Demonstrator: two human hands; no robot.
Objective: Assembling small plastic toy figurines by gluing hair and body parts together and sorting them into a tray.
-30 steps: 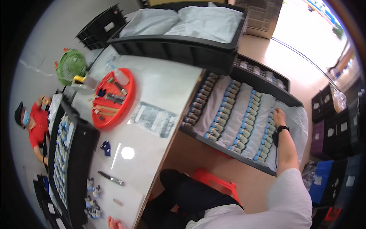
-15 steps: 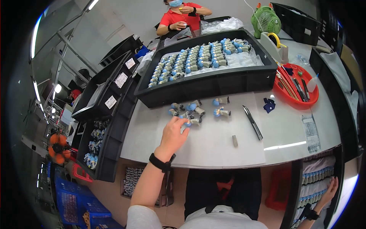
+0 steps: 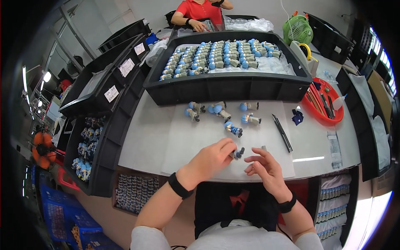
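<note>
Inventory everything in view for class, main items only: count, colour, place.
Small loose figurines: about seven, blue and grey, on white table
Held figurine: one, greyish, mostly hidden, near centre
Rectangular plastic bins: several, black, around table
Slim utility knife: one, mostly black, centre right
Round plastic tray: one, red, table's right
Caged fan: one, green, upper right
Plastic crates: several, blue, lower left
Person opposite: one, red shirt, top
Left hand: one, black wristband, fingers on held figurine
Right hand: one, black wristband, beside it
</note>
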